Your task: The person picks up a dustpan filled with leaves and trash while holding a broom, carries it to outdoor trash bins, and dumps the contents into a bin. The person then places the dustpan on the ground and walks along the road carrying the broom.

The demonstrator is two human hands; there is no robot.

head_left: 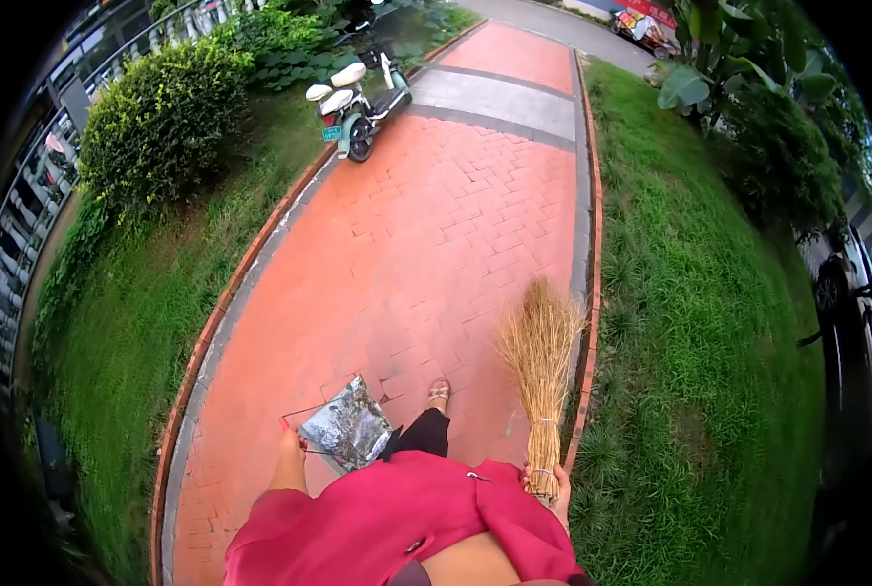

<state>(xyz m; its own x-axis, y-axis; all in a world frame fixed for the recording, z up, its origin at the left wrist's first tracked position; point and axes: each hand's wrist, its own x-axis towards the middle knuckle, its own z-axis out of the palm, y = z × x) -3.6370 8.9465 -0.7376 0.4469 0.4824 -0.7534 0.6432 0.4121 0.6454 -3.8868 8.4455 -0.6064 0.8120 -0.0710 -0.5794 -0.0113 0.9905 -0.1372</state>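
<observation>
My left hand (291, 449) is closed around the thin handle of a metal dustpan (330, 427), low on the left of the view. Dark debris shows on the dustpan's shiny surface. On the other side, my right hand (557, 491) grips the bound stalk end of a straw broom (541, 366). Its bristles fan out forward over the brick path, close to the right curb. Part of each hand's fingers is hidden behind what it holds. One sandalled foot (440, 393) steps out between the two tools.
A red brick path (397, 264) runs ahead between raised curbs, crossed by a grey band (494, 101). A parked scooter (361, 107) stands at the left edge. Grass (680, 293) lies on both sides, with a bush (162, 122) and white railing at left and cars at far right.
</observation>
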